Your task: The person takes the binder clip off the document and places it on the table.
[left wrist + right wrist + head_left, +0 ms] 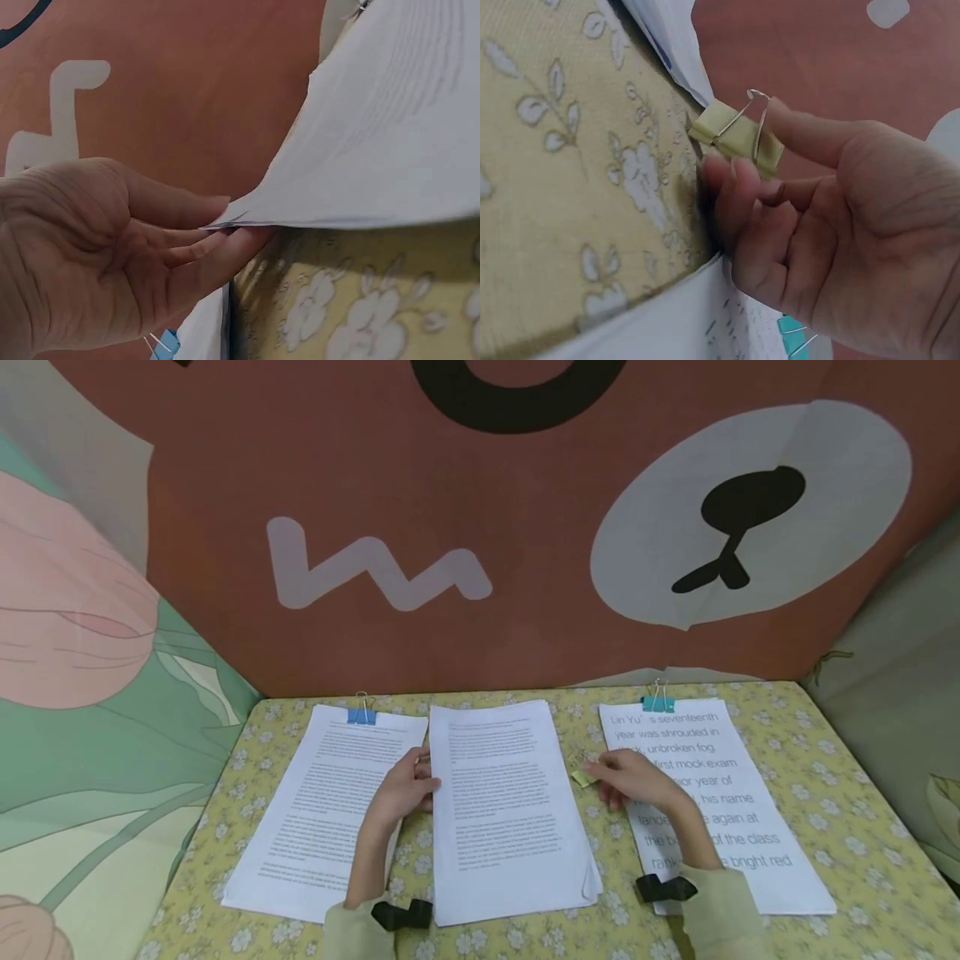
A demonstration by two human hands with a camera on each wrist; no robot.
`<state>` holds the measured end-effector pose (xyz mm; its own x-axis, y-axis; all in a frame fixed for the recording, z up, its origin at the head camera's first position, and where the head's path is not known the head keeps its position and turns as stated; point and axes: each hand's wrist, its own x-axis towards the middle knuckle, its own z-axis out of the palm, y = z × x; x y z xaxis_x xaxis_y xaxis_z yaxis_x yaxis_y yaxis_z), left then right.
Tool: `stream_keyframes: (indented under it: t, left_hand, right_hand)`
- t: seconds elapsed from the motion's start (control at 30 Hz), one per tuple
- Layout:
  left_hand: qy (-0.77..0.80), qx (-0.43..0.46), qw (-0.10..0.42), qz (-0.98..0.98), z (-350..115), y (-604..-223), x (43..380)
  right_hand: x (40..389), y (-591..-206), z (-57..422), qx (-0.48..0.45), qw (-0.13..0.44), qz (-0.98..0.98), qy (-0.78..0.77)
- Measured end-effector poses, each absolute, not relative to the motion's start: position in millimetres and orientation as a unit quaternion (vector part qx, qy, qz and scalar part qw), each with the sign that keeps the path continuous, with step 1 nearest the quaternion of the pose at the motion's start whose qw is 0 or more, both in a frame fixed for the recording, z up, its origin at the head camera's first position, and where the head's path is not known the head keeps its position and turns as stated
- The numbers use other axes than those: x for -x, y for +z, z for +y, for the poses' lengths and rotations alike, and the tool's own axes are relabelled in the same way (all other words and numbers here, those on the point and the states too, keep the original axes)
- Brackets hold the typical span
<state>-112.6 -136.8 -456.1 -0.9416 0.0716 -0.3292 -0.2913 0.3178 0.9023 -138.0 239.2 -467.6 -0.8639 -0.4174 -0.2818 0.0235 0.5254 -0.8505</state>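
My left hand (402, 785) pinches the left edge of the middle stack of paper (498, 827), thumb on top and fingers beneath, as the left wrist view shows. That edge is lifted off the cloth. To the right of the stack, my right hand (633, 777) holds a yellow-green binder clip (739, 139) between thumb and fingers. The clip's wire handles stand up, and it is apart from the middle stack. Printed text covers the top sheet, and the lower right corner of the stack curls slightly.
A left paper stack (300, 827) carries a blue binder clip (362, 717) at its top edge. On the right lies a large-print stack (735, 835) with a teal binder clip (658, 703). Yellow floral cloth (517, 939) covers the table, and a brown printed backdrop (525, 643) rises behind.
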Motion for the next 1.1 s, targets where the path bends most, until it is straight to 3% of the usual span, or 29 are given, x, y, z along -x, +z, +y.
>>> stream_keyframes:
  t: [0.43,0.87,0.97,1.1]
  left_hand:
    - [0.449,0.06,0.054,0.89,-128,-467,120]
    - [0.386,0.073,0.021,0.92,-127,-466,119]
    - [0.367,0.073,0.002,0.927,-126,-463,117]
    - [0.341,0.07,-0.032,0.937,-119,-455,112]
  right_hand:
    - [135,-461,239,0.102,0.224,0.865,-0.437]
    - [136,-461,239,0.139,0.256,0.859,-0.421]
    - [134,-457,242,0.134,0.241,0.86,-0.43]
    - [130,-446,254,0.115,0.168,0.875,-0.44]
